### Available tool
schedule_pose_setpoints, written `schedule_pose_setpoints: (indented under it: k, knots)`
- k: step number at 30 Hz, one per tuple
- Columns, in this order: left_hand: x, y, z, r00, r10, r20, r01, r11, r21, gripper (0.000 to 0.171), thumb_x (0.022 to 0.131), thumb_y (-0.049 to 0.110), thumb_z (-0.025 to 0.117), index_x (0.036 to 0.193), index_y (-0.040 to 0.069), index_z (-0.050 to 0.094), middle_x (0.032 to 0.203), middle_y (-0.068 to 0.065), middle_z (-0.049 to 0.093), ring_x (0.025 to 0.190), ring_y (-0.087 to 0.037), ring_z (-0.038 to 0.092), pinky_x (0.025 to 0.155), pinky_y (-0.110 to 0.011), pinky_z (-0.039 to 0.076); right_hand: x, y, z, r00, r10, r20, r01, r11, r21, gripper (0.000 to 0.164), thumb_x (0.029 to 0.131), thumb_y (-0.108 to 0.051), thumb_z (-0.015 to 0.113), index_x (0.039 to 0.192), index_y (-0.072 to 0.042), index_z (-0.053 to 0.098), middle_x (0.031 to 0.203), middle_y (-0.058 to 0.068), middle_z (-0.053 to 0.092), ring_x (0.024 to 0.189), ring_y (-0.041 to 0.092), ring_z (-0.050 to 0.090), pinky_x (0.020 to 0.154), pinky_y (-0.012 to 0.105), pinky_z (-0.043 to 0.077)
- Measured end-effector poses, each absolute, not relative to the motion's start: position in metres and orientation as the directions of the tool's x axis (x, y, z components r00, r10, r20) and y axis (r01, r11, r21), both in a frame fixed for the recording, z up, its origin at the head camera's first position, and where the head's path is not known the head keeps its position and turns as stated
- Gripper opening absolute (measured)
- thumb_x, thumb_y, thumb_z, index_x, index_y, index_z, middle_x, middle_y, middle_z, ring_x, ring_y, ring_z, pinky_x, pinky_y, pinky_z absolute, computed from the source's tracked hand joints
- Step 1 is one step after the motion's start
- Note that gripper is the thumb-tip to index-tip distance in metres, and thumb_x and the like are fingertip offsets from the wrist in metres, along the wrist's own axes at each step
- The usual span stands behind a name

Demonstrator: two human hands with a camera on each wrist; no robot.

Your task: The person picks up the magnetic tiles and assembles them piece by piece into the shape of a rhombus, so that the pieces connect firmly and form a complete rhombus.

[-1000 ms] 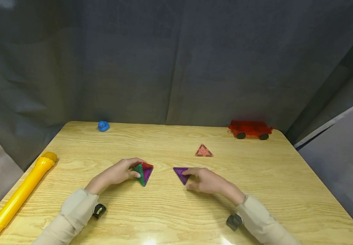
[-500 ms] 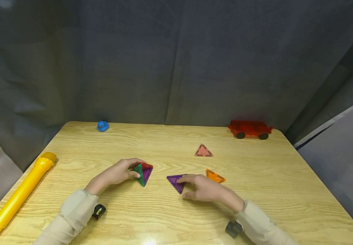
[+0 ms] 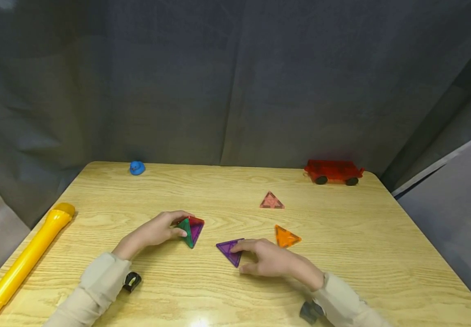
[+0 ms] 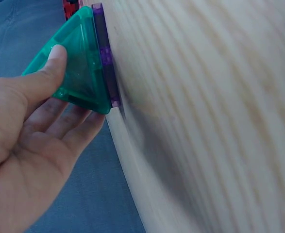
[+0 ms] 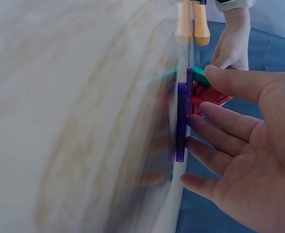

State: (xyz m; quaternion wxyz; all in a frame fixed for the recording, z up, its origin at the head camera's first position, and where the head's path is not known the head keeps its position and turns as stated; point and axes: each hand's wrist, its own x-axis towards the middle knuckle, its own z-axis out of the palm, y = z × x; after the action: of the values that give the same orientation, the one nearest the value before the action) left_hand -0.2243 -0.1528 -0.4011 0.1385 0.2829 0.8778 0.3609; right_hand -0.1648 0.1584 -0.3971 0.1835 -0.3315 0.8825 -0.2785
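My left hand (image 3: 159, 231) holds a small joined piece of triangular magnetic tiles. Its thumb presses on a green tile (image 4: 79, 58), while a red tile (image 3: 196, 221) leans at the back and a purple tile (image 3: 196, 232) lies on the table. The fingers behind the piece are partly hidden. To the right, a separate purple triangle tile (image 3: 226, 247) lies flat, and the fingertips of my right hand (image 3: 266, 259) rest on it. In the right wrist view those fingers are nearly straight and the thumb stands apart from the tile (image 5: 181, 126).
An orange triangle tile (image 3: 286, 237) lies just behind the right hand, with a pink triangle tile (image 3: 272, 202) farther back. A red toy wagon (image 3: 333, 171) and a blue rubber duck (image 3: 137, 168) stand near the far edge. A yellow microphone-shaped tube (image 3: 31, 259) lies at left.
My right hand has slid the loose purple tile left and toward me, closer to the joined piece. The orange tile, hidden at first, now shows. My left hand stays in place.
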Motion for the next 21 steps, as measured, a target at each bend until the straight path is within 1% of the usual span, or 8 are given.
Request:
schedule_pose_setpoints:
  k: [6,10,13,16,17,21]
  knots:
    - [-0.225,-0.154,-0.402,-0.791,0.611,-0.035,0.403,0.563,0.722,0.043,0.091,0.014,0.062,0.129,-0.004,0.052,0.121,-0.018,0.061,0.113,-0.031,0.057,0.095,-0.045,0.046,-0.163,0.157,-0.398,-0.705,-0.697,-0.131,-0.500,0.620,-0.605,0.045,0.089,-0.022,0.067,0.131,-0.008,0.056,0.140,0.017,0.048,0.132,0.031,0.042,0.108,0.047,0.033]
    - [-0.224,-0.155,-0.402,-0.792,0.609,-0.038,0.401,0.567,0.720,0.045,0.092,0.014,0.061,0.132,-0.004,0.050,0.124,-0.019,0.059,0.115,-0.033,0.055,0.096,-0.047,0.045,-0.164,0.157,-0.397,-0.712,-0.695,-0.099,-0.511,0.609,-0.607,0.044,0.090,-0.022,0.067,0.130,-0.008,0.057,0.137,0.013,0.051,0.129,0.028,0.046,0.106,0.046,0.037]
    - [-0.223,-0.156,-0.400,-0.805,0.590,-0.058,0.371,0.577,0.728,0.049,0.092,0.012,0.061,0.136,-0.002,0.047,0.132,-0.021,0.054,0.122,-0.038,0.049,0.100,-0.050,0.042,-0.164,0.158,-0.396,-0.727,-0.684,-0.066,-0.504,0.596,-0.625,0.041,0.090,-0.022,0.066,0.128,-0.008,0.058,0.134,0.010,0.054,0.125,0.026,0.049,0.103,0.045,0.039]
    - [-0.221,-0.157,-0.397,-0.810,0.582,-0.062,0.361,0.580,0.730,0.053,0.092,0.015,0.063,0.139,0.000,0.044,0.138,-0.022,0.047,0.128,-0.040,0.043,0.103,-0.051,0.038,-0.165,0.163,-0.396,-0.749,-0.660,-0.061,-0.472,0.595,-0.650,0.038,0.091,-0.022,0.065,0.127,-0.009,0.059,0.134,0.008,0.055,0.124,0.026,0.049,0.103,0.045,0.040]
    - [-0.221,-0.157,-0.396,-0.814,0.578,-0.057,0.360,0.579,0.732,0.055,0.091,0.016,0.064,0.140,0.000,0.043,0.140,-0.021,0.046,0.130,-0.041,0.040,0.104,-0.052,0.036,-0.165,0.165,-0.396,-0.755,-0.652,-0.063,-0.461,0.598,-0.656,0.037,0.091,-0.021,0.065,0.126,-0.009,0.059,0.134,0.008,0.054,0.125,0.027,0.049,0.103,0.046,0.039]
    - [-0.218,-0.156,-0.388,-0.805,0.593,0.011,0.415,0.549,0.726,0.060,0.090,0.023,0.066,0.140,0.001,0.043,0.140,-0.018,0.048,0.131,-0.040,0.040,0.106,-0.052,0.033,-0.167,0.176,-0.397,-0.773,-0.632,-0.057,-0.449,0.608,-0.654,0.035,0.092,-0.021,0.064,0.125,-0.009,0.060,0.133,0.009,0.054,0.127,0.031,0.047,0.103,0.048,0.038]
